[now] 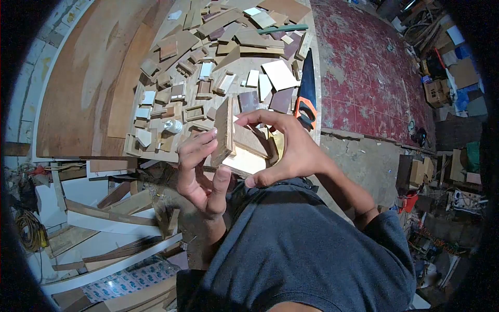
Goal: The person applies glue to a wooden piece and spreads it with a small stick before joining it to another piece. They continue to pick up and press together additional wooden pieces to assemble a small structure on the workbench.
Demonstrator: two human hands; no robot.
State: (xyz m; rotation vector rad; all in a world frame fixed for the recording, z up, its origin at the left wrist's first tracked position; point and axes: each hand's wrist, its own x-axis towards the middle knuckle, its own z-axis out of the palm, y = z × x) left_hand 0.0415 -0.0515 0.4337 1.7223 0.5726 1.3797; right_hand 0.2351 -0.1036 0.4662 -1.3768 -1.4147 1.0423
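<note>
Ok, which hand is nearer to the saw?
Right. The right hand, gripping the wooden piece, appears just below the handle of the saw; the left hand is farther off, at the piece's left side.

The little box (224, 131) in the hands looks like plain bare wood, kinda rough and fibrous along the edges, with a pale inner face that looks a lot smoother. Loose offcuts (252, 39) are mostly matt raw wood with some smooth white-faced bits, the big panel (86, 88) is flat, grainy wood, and the saw (306, 86) has a dark metal-looking blade plus an orange-and-black plastic-looking handle. Rest of it: soft matt dark cloth on the shirt (296, 249), glossy bulb (173, 126), scuffed, blotchy red floor (358, 78).
</note>
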